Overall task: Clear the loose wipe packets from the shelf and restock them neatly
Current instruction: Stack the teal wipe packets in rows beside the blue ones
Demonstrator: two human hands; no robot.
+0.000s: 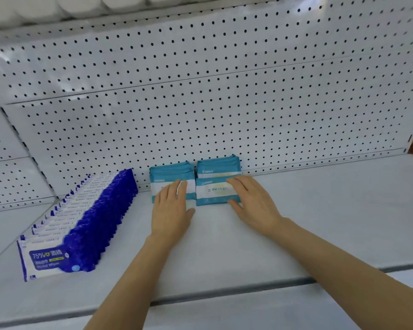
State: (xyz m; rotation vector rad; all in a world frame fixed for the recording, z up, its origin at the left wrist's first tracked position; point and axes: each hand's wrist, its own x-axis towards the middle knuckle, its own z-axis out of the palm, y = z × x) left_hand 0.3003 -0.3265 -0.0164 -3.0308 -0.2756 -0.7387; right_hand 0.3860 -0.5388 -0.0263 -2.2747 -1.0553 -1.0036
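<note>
Two short rows of teal-and-white wipe packets stand upright against the pegboard at the back of the white shelf [224,246]. My left hand [171,208] lies flat with fingers spread against the front packet of the left teal row [169,173]. My right hand [252,201] curls over the right end of the front packet of the right teal row [212,191], fingers on its top edge and thumb at its lower corner. Whether that hand grips the packet or only presses on it I cannot tell.
A long row of dark blue 75% alcohol wipe packets [81,225] runs from the shelf's front left back to the pegboard [224,103]. Bare shelf stretches to the right of the teal rows. The shelf's front lip [236,290] crosses under my forearms.
</note>
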